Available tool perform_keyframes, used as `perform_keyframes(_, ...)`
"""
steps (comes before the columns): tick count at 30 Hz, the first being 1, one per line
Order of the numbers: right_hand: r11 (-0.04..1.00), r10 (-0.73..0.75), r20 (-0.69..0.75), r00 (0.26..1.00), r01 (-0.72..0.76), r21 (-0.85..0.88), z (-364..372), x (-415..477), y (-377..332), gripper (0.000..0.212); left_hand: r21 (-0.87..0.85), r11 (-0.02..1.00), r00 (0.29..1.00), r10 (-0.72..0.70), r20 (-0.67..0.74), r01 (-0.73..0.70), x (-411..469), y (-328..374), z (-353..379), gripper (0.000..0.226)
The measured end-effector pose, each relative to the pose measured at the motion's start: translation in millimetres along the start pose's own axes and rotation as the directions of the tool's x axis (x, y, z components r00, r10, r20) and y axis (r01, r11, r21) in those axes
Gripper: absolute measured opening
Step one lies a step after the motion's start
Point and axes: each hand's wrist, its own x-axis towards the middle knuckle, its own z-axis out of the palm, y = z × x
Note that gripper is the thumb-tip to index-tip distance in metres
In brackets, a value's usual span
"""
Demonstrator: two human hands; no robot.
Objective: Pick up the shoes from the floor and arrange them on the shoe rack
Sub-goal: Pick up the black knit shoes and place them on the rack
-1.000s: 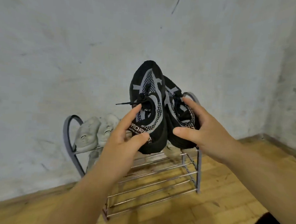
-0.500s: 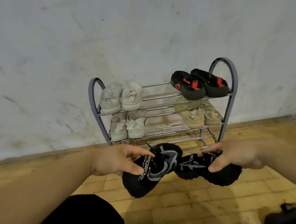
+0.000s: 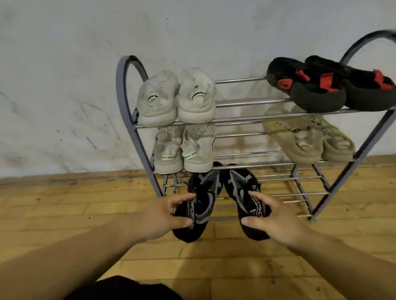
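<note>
A metal shoe rack is being shown against a pale, marked wall in the centre and right of the frame, standing on a wooden floor. Two black knit shoes with grey patterning are being held at the lower centre of the frame, toes pointed toward the rack's lowest tier, heels toward the camera.

The left black shoe is being gripped at its heel end by the left hand; the fingers are being curled over the collar and the thumb is being pressed against the side bearing white lettering. The right black shoe is being gripped in like manner by the right hand, fingers closed over the collar, thumb against the inner side. Whether the toes are resting on the lowest bars cannot be told.

On the top tier, a pair of off-white shoes is being kept at the left of the rack and a pair of black and red shoes at the upper right of the frame. On the middle tier, a pair of grey-white shoes with green marks is being kept below the off-white pair, and a pair of beige shoes below the black and red pair. A dark garment is being seen at the bottom edge.
</note>
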Motion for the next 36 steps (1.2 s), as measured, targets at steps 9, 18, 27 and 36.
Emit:
perform_keyframes(9,0.997,-0.055,-0.151,0.987,0.063,0.054,58.7,130.3,3.6,0.064,-0.135,0.989,0.952,0.008,-0.306,-0.052,109.2,-49.3,14.1,0.066)
perform_keyframes(18,0.92,-0.112,0.038,0.993,0.118,-0.375,62.0,160.1,41.2,0.114,0.393,0.912,0.926,0.042,-0.376,0.119,132.2,-93.6,49.7,0.079)
perform_keyframes(27,0.891,-0.224,-0.026,0.974,0.194,-0.411,76.1,156.3,47.6,0.1,0.411,0.891,0.858,0.049,-0.512,0.195,127.3,-94.3,51.7,0.073)
perform_keyframes(36,0.858,-0.225,-0.059,0.973,0.169,-0.484,106.1,157.6,36.0,0.1,0.478,0.805,0.818,-0.016,-0.576,0.352,112.6,-92.1,41.2,0.069)
